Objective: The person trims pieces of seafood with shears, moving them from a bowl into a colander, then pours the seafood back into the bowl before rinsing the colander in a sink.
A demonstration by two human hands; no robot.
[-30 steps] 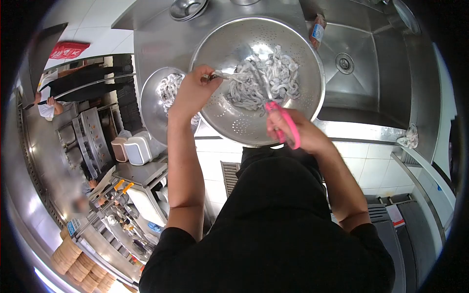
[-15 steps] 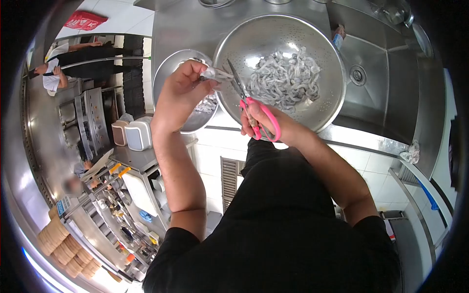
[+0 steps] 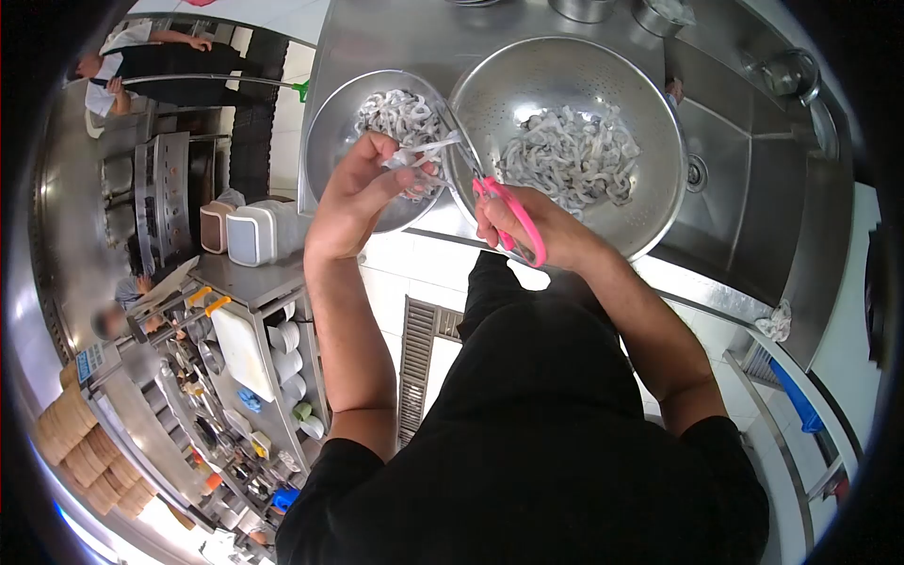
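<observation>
My left hand [image 3: 363, 188] pinches a pale, wet piece of raw seafood [image 3: 403, 158] over the smaller metal bowl, with a thin strip of it stretching right. My right hand [image 3: 537, 221] is wrapped round the pink handles of the scissors [image 3: 513, 218], whose blades point up and left and overlap the strip's tip. Grey-white curled seafood pieces [image 3: 395, 113] lie in the smaller metal bowl [image 3: 325, 118]. Right of it, the large perforated colander [image 3: 659, 202] holds a bigger heap of similar grey pieces [image 3: 574, 155].
A steel sink [image 3: 725, 169] with a drain is on the right of the counter [image 3: 395, 42]. Metal pots [image 3: 581, 9] stand at the back. At left are lidded containers [image 3: 252, 235], a rack of utensils and a person [image 3: 141, 66] with a green-ended pole.
The view has shifted, showing more of the smaller bowl. The scissor blades have come closer together near the held strip, and my left hand still pinches the seafood.
</observation>
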